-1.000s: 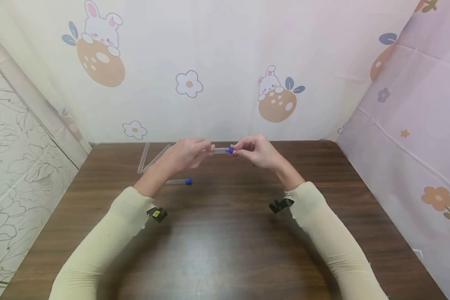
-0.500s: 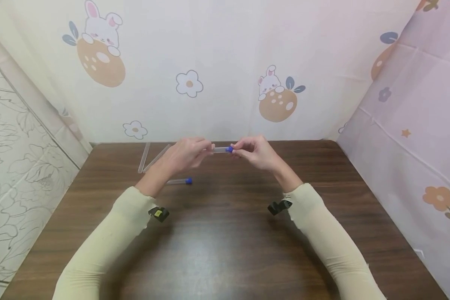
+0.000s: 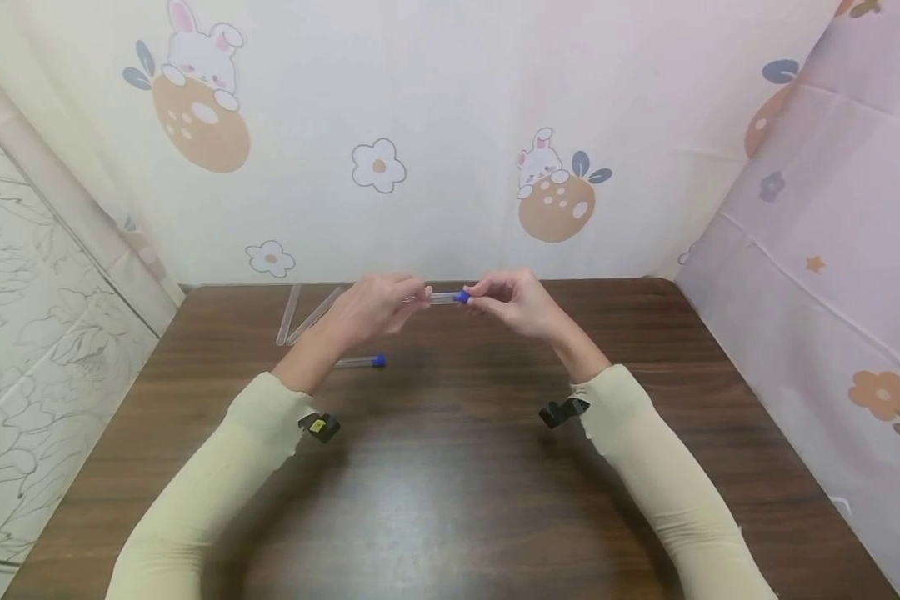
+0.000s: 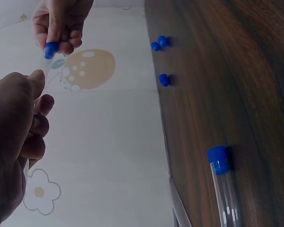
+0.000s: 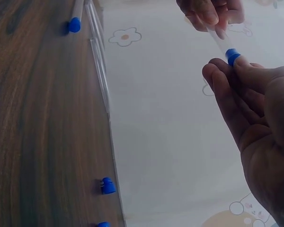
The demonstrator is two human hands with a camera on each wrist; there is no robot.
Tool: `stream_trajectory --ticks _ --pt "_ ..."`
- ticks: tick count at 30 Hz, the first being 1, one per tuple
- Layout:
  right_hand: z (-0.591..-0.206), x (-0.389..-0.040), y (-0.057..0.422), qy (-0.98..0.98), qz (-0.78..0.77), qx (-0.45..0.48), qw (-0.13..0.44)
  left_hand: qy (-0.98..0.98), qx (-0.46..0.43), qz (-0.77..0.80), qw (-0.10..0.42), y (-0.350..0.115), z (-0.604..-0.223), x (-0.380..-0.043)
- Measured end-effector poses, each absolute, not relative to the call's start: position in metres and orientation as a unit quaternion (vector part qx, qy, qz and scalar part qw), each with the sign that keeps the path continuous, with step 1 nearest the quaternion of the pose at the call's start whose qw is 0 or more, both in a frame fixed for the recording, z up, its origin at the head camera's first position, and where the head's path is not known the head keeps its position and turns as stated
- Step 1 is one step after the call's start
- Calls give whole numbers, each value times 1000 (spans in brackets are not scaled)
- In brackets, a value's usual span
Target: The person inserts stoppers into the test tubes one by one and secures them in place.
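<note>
Above the far part of the table, my left hand grips a clear test tube lying roughly level. Its right end carries a blue cap, which my right hand pinches between thumb and fingers. How deep the cap sits in the tube's mouth I cannot tell. The tube's left end is hidden by my left fingers. Below my left wrist, a second test tube with a blue cap lies on the table, partly hidden in the head view.
Two uncapped test tubes, one left of the other, lie near the table's back left. Loose blue caps lie by the table's far edge, hidden behind my right hand in the head view. A patterned curtain hangs behind the brown table.
Both hands keep the same hold on the tube and its cap, with only a very slight shift to the right. The things on the table have not moved.
</note>
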State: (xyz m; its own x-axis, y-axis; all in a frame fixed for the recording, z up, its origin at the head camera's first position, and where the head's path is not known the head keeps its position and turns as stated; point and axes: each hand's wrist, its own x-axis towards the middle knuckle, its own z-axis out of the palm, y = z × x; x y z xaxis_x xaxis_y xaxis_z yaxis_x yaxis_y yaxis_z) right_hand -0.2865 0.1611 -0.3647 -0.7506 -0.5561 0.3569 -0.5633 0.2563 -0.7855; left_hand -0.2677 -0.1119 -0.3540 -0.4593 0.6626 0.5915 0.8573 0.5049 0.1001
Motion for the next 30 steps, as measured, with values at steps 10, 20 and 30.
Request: stream_trajectory --ticks 10,20,30 --pt "-367 -287 165 -780 527 337 -13 -819 -463 -204 271 -112 -358 -269" --pt "-367 -285 165 -781 531 329 -18 -822 -462 -202 265 -111 -358 -267" --pt "-366 -284 163 -782 525 336 -11 -826 -460 -205 254 -110 -357 -267"
